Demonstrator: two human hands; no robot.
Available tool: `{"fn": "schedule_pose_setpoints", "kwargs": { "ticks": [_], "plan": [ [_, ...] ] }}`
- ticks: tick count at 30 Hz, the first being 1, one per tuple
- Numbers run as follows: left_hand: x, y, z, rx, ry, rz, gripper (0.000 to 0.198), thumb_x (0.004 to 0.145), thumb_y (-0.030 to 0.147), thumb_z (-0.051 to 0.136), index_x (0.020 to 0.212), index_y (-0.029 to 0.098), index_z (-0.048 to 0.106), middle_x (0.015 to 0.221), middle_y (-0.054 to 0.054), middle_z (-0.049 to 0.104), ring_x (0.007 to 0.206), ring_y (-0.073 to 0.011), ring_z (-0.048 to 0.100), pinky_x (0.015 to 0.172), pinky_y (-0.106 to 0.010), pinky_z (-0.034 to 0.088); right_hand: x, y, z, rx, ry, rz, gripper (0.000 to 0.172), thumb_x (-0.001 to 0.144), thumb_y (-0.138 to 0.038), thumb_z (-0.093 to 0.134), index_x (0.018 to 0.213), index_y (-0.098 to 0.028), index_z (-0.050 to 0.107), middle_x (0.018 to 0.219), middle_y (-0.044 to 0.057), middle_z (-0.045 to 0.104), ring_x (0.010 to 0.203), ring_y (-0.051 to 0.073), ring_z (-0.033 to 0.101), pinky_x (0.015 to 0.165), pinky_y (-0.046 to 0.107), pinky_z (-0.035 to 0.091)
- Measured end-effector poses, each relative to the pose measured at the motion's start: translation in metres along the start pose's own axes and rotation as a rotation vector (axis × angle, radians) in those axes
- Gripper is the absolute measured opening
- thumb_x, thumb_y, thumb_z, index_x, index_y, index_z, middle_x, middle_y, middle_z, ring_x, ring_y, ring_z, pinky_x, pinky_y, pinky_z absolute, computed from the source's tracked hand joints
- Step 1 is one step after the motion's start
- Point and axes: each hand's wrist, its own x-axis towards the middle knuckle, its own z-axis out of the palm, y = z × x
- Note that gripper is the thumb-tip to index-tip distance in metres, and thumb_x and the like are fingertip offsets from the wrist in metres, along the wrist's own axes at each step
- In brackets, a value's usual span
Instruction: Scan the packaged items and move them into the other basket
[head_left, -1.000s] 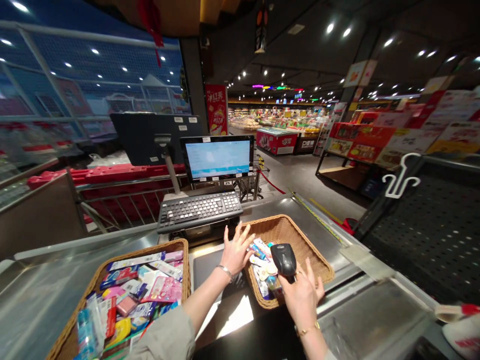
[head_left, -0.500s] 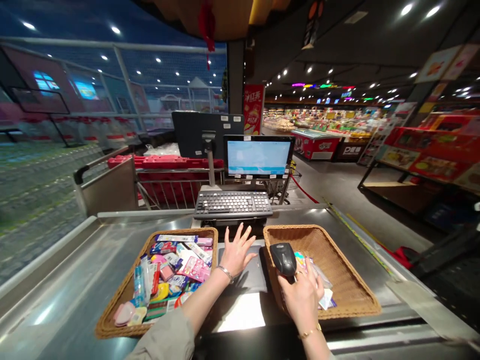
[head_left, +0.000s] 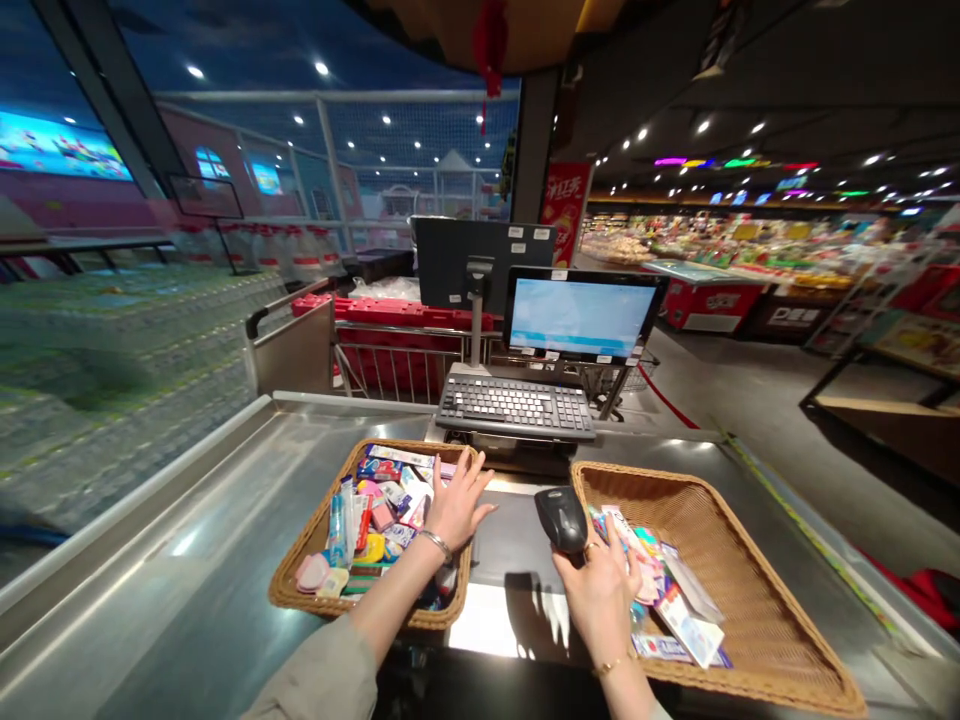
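My left hand (head_left: 456, 510), fingers spread and nothing held, is over the right side of a brown woven basket (head_left: 289, 575). This basket is filled with small packaged goods, among them a light blue pack (head_left: 337, 530), a yellow item (head_left: 371, 548) and a pink heart-shaped item (head_left: 313, 572). A black barcode scanner (head_left: 562, 518) is gripped in my right hand (head_left: 600, 600), its handle mostly hidden by the fingers. That hand is at the left edge of a second woven basket (head_left: 757, 570), where several packets lie, including a white and purple one (head_left: 690, 625).
Behind the baskets stand a keyboard (head_left: 517, 405) and a lit monitor (head_left: 581, 315), with a dark screen back (head_left: 484, 265) beside it. A metal counter (head_left: 217, 520) bears both baskets. Beyond it are a shopping cart (head_left: 390, 365) and a red freezer (head_left: 705, 295).
The view has turned left. My left hand has gone from between the baskets to above the left one. My right hand, with the scanner, has shifted toward the right basket's left edge, uncovering packets there.
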Motion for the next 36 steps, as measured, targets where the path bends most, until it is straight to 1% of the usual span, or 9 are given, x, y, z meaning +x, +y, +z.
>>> {"fn": "schedule_pose_setpoints", "kwargs": {
  "ticks": [2,5,8,14,21,26,31,36],
  "plan": [
    [-0.006,-0.009,-0.002,0.013,-0.003,-0.024,0.049,0.089,0.048,0.054,0.134,0.029,0.051,0.151,-0.009,0.042,0.145,-0.0305,0.026,0.113,-0.071,0.004,0.0,-0.005,0.003,0.019,-0.017,-0.003,0.044,0.08,-0.042,0.047,0.112,-0.02,0.067,0.128,0.011,0.062,0.137,0.029,0.036,0.111,0.051,0.019],
    [-0.014,-0.023,-0.005,0.034,-0.007,-0.075,0.045,0.089,0.045,0.053,0.132,0.029,0.053,0.151,-0.008,0.042,0.145,-0.0298,0.027,0.113,-0.07,0.004,0.0,-0.013,0.005,0.055,-0.053,-0.019,0.041,0.081,-0.043,0.046,0.106,-0.021,0.069,0.126,0.009,0.064,0.137,0.029,0.034,0.112,0.052,0.017],
    [-0.021,-0.038,-0.007,0.061,0.0,-0.125,0.043,0.088,0.043,0.056,0.129,0.031,0.056,0.149,-0.008,0.044,0.145,-0.031,0.025,0.113,-0.071,0.004,0.002,-0.02,0.006,0.082,-0.093,-0.031,0.04,0.081,-0.042,0.046,0.107,-0.022,0.069,0.126,0.008,0.064,0.137,0.029,0.033,0.112,0.053,0.015],
    [-0.028,-0.066,-0.012,0.102,-0.025,-0.167,0.041,0.087,0.037,0.058,0.128,0.034,0.058,0.149,-0.007,0.044,0.146,-0.0327,0.023,0.113,-0.072,0.004,0.003,-0.03,0.012,0.086,-0.114,-0.051,0.037,0.078,-0.041,0.05,0.104,-0.022,0.069,0.127,0.006,0.064,0.137,0.03,0.034,0.111,0.051,0.018],
    [-0.023,-0.091,-0.017,0.14,-0.12,-0.152,0.039,0.085,0.033,0.063,0.124,0.039,0.06,0.151,-0.005,0.042,0.145,-0.034,0.024,0.109,-0.075,0.001,0.006,-0.033,0.018,0.068,-0.082,-0.086,0.036,0.078,-0.039,0.05,0.104,-0.022,0.069,0.122,0.006,0.066,0.136,0.03,0.037,0.111,0.051,0.019],
    [-0.015,-0.108,-0.016,0.158,-0.205,-0.119,0.04,0.08,0.033,0.069,0.119,0.041,0.063,0.154,-0.004,0.037,0.147,-0.0364,0.017,0.108,-0.075,0.0,0.008,-0.033,0.02,0.071,-0.101,-0.061,0.036,0.078,-0.037,0.05,0.104,-0.022,0.069,0.124,0.007,0.065,0.136,0.029,0.036,0.112,0.05,0.019],
    [-0.006,-0.121,-0.007,0.102,-0.298,-0.074,0.039,0.073,0.04,0.076,0.111,0.043,0.067,0.157,0.0,0.032,0.147,-0.0389,0.008,0.108,-0.075,-0.003,0.011,-0.031,0.022,0.062,-0.131,-0.035,0.037,0.078,-0.036,0.051,0.107,-0.021,0.067,0.125,0.008,0.065,0.138,0.029,0.034,0.111,0.05,0.02],
    [-0.001,-0.13,0.005,0.053,-0.326,-0.032,0.037,0.068,0.042,0.08,0.104,0.041,0.07,0.158,0.0,0.028,0.147,-0.0403,0.005,0.107,-0.075,-0.007,0.012,-0.027,0.028,0.057,-0.116,-0.033,0.035,0.079,-0.037,0.05,0.106,-0.023,0.067,0.125,0.006,0.065,0.138,0.03,0.034,0.111,0.052,0.019]
  ]
}}
